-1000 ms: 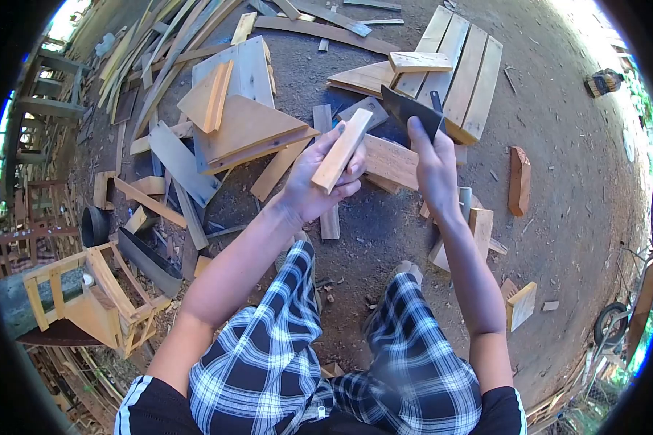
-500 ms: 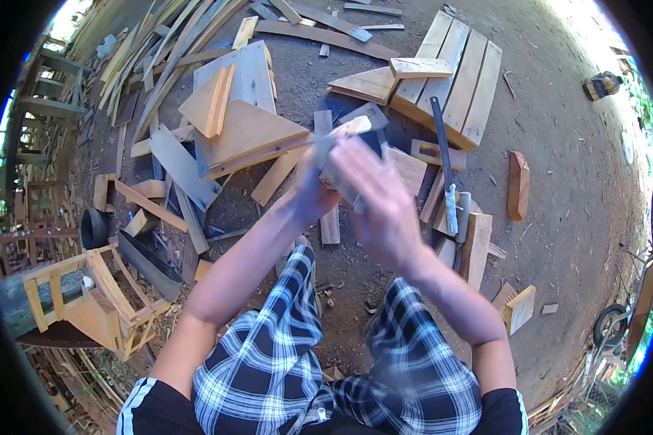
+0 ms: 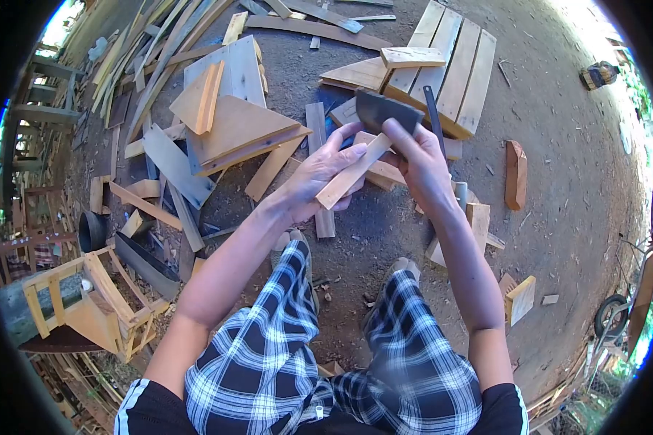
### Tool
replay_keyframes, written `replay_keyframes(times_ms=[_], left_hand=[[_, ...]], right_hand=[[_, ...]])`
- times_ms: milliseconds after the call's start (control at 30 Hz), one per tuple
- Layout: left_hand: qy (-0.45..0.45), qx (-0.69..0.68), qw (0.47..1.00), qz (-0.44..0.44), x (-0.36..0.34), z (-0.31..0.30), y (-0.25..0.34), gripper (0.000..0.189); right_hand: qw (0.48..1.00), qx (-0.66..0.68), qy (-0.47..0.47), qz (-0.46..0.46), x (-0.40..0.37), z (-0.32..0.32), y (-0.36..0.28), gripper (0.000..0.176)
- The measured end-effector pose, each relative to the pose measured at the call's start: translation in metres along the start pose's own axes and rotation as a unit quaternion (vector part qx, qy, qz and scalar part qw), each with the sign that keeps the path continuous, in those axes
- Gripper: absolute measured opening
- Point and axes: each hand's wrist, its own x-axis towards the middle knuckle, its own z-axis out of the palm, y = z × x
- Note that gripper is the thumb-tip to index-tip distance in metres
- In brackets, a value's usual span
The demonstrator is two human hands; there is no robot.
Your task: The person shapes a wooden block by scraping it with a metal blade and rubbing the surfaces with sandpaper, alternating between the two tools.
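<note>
My left hand (image 3: 315,181) is closed around a short, pale wooden block (image 3: 352,174), which tilts down toward my lap. In my right hand (image 3: 421,163), a dark, slightly curled sheet of sandpaper (image 3: 388,112) is pinched between thumb and fingers, above the far end of the block. The right fingertips lie close to that end of the block, partly hidden behind it. Behind my right hand, a long dark metal bar (image 3: 433,116) leans, its lower part covered.
A slatted wooden panel (image 3: 461,72) lies at the far right with a small board on it. Triangular boards (image 3: 247,130) are stacked at the left, near long strips (image 3: 174,58). A wooden frame (image 3: 101,297) stands lower left; a reddish block (image 3: 516,175) lies on the right.
My right hand, blurred over the block before, has moved up and right, and the sandpaper now shows plainly. The block is tilted in my left hand with its face in view.
</note>
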Motion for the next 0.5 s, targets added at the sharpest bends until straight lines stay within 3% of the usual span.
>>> replay_keyframes(times_ms=[67, 167, 200, 267, 300, 333, 400, 500], left_hand=[[0.071, 0.062, 0.995, -0.027, 0.001, 0.000, 0.002, 0.057], [0.084, 0.016, 0.995, -0.052, -0.001, 0.004, 0.005, 0.047], [0.084, 0.016, 0.995, -0.051, -0.002, -0.001, 0.003, 0.047], [-0.028, -0.211, 0.977, 0.016, -0.002, -0.016, -0.008, 0.044], [-0.019, -0.262, 0.964, 0.046, -0.002, -0.015, -0.011, 0.044], [-0.021, -0.261, 0.964, 0.046, -0.004, -0.002, -0.006, 0.044], [0.136, -0.242, 0.960, 0.033, -0.008, 0.024, 0.003, 0.047], [0.084, -0.207, 0.968, 0.111, 0.009, 0.003, -0.017, 0.039]], right_hand=[[0.999, -0.035, -0.024, -0.015, -0.001, -0.001, 0.002, 0.033], [0.999, -0.049, -0.011, -0.016, -0.006, 0.003, 0.004, 0.031], [0.999, 0.012, 0.026, -0.023, -0.006, 0.004, 0.008, 0.029], [0.995, 0.072, 0.063, -0.032, -0.006, 0.007, 0.014, 0.027], [0.989, 0.057, 0.118, -0.074, -0.007, 0.009, 0.017, 0.026], [0.977, 0.042, 0.172, -0.116, -0.008, 0.013, 0.016, 0.024], [0.972, 0.015, 0.203, -0.119, -0.014, 0.025, 0.013, 0.024], [0.943, -0.102, 0.246, -0.197, -0.021, 0.035, 0.015, 0.022]])
